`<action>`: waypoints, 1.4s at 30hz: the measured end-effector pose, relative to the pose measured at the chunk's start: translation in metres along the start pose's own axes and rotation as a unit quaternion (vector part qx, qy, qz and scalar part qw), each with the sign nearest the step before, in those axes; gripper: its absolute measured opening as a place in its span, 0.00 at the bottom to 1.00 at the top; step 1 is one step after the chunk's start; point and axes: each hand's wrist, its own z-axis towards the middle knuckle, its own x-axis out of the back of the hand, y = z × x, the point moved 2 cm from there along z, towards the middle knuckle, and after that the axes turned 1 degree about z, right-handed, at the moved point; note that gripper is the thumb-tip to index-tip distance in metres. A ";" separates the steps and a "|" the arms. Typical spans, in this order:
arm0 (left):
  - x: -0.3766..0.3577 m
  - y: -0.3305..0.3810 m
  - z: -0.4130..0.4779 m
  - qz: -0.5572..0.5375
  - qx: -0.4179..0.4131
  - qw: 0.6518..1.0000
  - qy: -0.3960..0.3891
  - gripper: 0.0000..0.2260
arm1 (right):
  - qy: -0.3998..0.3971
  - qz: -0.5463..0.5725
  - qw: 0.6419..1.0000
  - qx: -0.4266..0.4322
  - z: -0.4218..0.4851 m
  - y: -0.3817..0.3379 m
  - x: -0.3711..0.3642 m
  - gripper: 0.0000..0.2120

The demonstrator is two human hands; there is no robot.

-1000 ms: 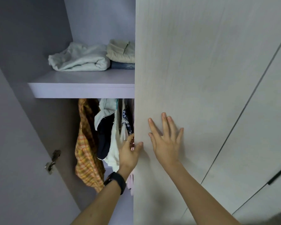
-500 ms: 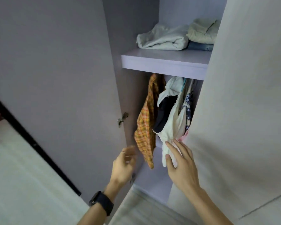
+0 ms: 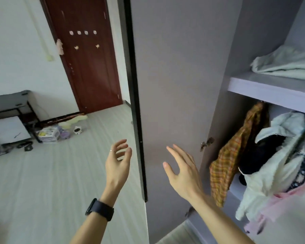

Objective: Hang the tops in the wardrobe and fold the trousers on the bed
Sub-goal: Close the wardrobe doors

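The wardrobe stands at the right with its grey door [image 3: 174, 85] swung open toward me. Under the shelf [image 3: 264, 88] hang several tops: an orange plaid shirt [image 3: 231, 164], a black garment [image 3: 259, 155], a white top [image 3: 264, 180] and a pink one [image 3: 278, 203]. My left hand [image 3: 117, 164], a dark watch on its wrist, hovers with loosely curled fingers and holds nothing, just left of the door's edge. My right hand [image 3: 183, 168] is spread in front of the door's inner face, empty. No trousers or bed are in view.
Folded pale clothes [image 3: 285, 64] lie on the wardrobe shelf. A dark red room door [image 3: 84, 55] stands at the back. A desk [image 3: 9, 103] with a white drawer unit is at the far left, and small items [image 3: 55, 132] lie on the pale floor.
My view has swung left, away from the wardrobe interior toward the room. My right hand has left the white top, and both hands now hover free near the open door.
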 end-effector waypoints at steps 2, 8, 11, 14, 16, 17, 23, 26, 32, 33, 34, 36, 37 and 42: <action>0.009 0.018 0.021 -0.025 -0.008 1.000 -0.013 0.12 | -0.003 0.009 1.000 0.027 0.020 -0.021 -0.011 0.25; 0.010 0.055 0.067 -0.082 -0.018 0.979 -0.183 0.18 | 0.065 0.021 0.995 0.079 0.065 -0.055 -0.037 0.34; 0.006 0.063 0.078 -0.071 -0.008 0.968 -0.242 0.19 | 0.091 0.022 0.991 0.097 0.075 -0.055 -0.056 0.36; 0.007 0.065 0.086 -0.059 0.011 0.964 -0.259 0.16 | 0.113 0.016 0.988 0.106 0.079 -0.053 -0.069 0.36; 0.009 0.066 0.087 -0.052 0.015 0.962 -0.269 0.16 | 0.124 0.013 0.986 0.114 0.080 -0.053 -0.071 0.34; 0.009 0.067 0.086 -0.053 0.016 0.960 -0.274 0.16 | 0.128 0.009 0.985 0.117 0.079 -0.053 -0.069 0.34; 0.001 0.076 0.048 -0.060 0.004 0.957 -0.285 0.18 | 0.106 -0.002 0.986 0.128 0.049 -0.044 -0.041 0.35; -0.009 0.082 0.019 -0.071 0.002 0.962 -0.265 0.18 | 0.103 -0.004 0.985 0.138 0.027 -0.037 -0.018 0.34; -0.044 0.099 -0.051 -0.060 -0.043 0.963 -0.259 0.19 | 0.112 0.044 0.985 0.126 -0.036 -0.017 0.037 0.30; -0.050 0.101 -0.060 -0.060 -0.052 0.964 -0.254 0.18 | 0.126 0.047 0.983 0.124 -0.043 -0.013 0.044 0.28; -0.061 0.104 -0.074 -0.061 -0.057 0.964 -0.254 0.16 | 0.140 0.048 0.982 0.120 -0.055 -0.005 0.054 0.27; -0.075 0.107 -0.090 -0.052 -0.074 0.965 -0.245 0.14 | 0.158 0.070 0.979 0.109 -0.069 0.006 0.066 0.24; -0.086 0.111 -0.099 -0.048 -0.087 0.964 -0.248 0.14 | 0.161 0.076 0.979 0.097 -0.077 0.013 0.076 0.24; -0.136 0.128 -0.136 -0.015 -0.150 0.954 -0.260 0.14 | 0.186 0.064 0.980 0.030 -0.104 0.036 0.122 0.29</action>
